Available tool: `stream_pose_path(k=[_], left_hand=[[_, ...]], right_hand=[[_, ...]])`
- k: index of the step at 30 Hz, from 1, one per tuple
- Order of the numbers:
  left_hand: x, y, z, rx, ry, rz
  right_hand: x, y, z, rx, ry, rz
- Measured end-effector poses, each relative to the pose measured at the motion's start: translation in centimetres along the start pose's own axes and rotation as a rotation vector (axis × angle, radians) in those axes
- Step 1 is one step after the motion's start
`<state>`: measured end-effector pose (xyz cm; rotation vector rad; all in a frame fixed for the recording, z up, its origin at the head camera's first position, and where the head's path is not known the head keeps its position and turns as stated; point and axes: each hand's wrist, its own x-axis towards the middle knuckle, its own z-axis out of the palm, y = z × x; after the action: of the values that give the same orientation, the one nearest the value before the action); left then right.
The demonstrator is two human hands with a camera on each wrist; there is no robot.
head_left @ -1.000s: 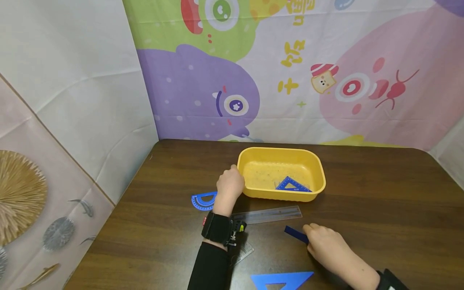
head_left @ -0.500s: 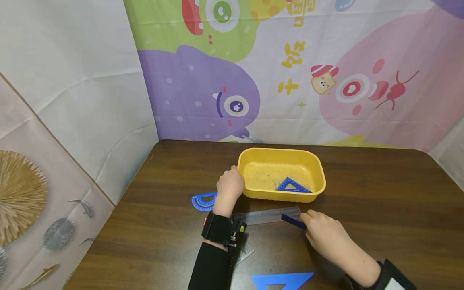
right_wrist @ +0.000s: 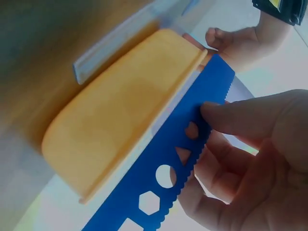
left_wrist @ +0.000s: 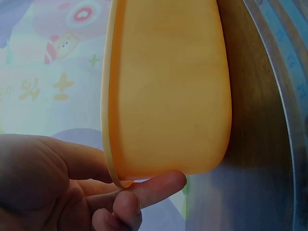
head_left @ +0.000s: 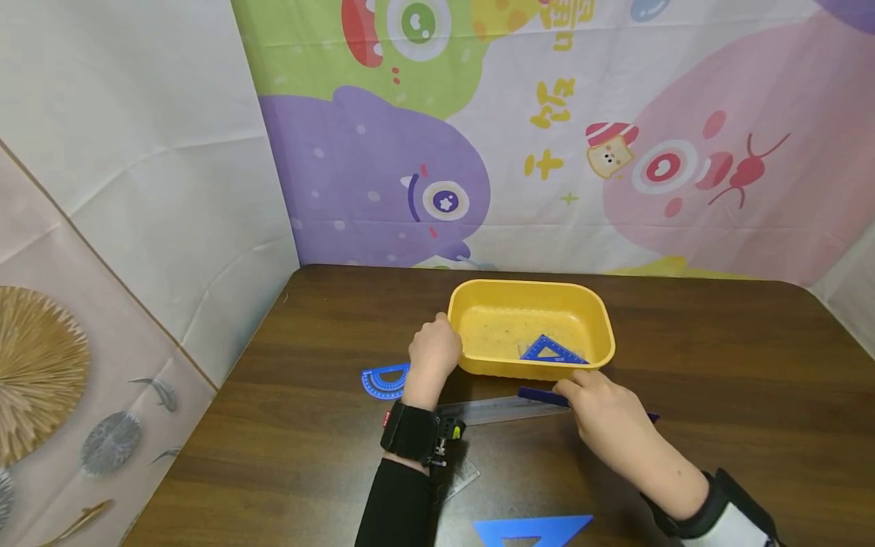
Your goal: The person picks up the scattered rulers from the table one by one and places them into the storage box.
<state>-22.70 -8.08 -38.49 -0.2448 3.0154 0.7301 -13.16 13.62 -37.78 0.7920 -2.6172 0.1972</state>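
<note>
My left hand (head_left: pixel 434 351) grips the left end of a yellow plastic tub (head_left: pixel 488 327), thumb at the rim and fingers beneath it in the left wrist view. Inside the tub lies a small blue set square (head_left: pixel 535 348). My right hand (head_left: pixel 608 410) pinches a dark blue stencil ruler (right_wrist: pixel 166 149) between thumb and fingers. Cut-out shapes and a wavy edge show on this ruler in the right wrist view. In the head view it is held just in front of the tub's near right side, and its left end overlaps a clear ruler (head_left: pixel 499 411) on the table.
A blue protractor (head_left: pixel 373 384) lies left of my left wrist, partly covered by it. Close to my left forearm is a clear set square (head_left: pixel 462 479). A larger light blue set square (head_left: pixel 533 524) lies at the table's front. A cartoon curtain (head_left: pixel 383 167) hangs behind the table.
My right hand has moved up and forward towards the tub with the stencil ruler, which now lies more level across the view. The left hand stays on the tub's end.
</note>
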Motion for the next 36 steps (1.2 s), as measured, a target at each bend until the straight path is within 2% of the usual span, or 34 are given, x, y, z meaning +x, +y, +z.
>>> stream_pose_path(k=[10, 16, 27, 36], left_hand=[[0.1, 0.0, -0.1, -0.002, -0.004, 0.003], [0.0, 0.1, -0.2, 0.002, 0.000, 0.003], [0.0, -0.1, 0.0, 0.005, -0.001, 0.004], [-0.1, 0.1, 0.0, 0.005, 0.000, -0.006]], right_hand=[[1.7, 0.4, -0.8, 0.004, 0.083, -0.001], [2.9, 1.0, -0.7, 0.012, 0.057, 0.023], [4.4, 1.4, 1.0, 0.030, 0.051, 0.054], [5.5, 1.0, 3.0, 0.006, 0.040, 0.010]])
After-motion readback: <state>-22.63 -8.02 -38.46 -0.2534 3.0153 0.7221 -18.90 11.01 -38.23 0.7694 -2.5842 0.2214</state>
